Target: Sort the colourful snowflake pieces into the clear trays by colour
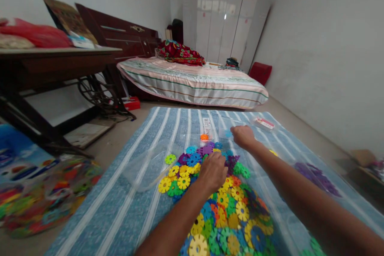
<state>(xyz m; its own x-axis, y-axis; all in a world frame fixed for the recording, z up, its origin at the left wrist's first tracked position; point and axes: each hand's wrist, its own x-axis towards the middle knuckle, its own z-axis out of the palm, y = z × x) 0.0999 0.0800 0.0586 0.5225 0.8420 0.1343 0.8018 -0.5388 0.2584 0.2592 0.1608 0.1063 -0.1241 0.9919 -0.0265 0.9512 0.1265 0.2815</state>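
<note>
A heap of snowflake building discs (222, 199) in yellow, green, blue, orange and purple covers the middle of the cloth. Over its far part is my left hand (213, 171), fingers curled down among the discs; what they grip is hidden. A purple disc (205, 149) lies just beyond it. Farther off to the right, my right hand (243, 137) is closed beside a clear box holding a blue disc (228, 133). I cannot see what its fingers hold. An orange disc (204, 137) rests in another clear container to its left.
A clear tray (139, 182) lies left of the heap. Purple discs (318, 178) fill a box at right. A red-and-white packet (264, 123) sits near the far edge of the striped cloth (129, 204). A bag of colourful pieces (54, 196) stands on the floor at left.
</note>
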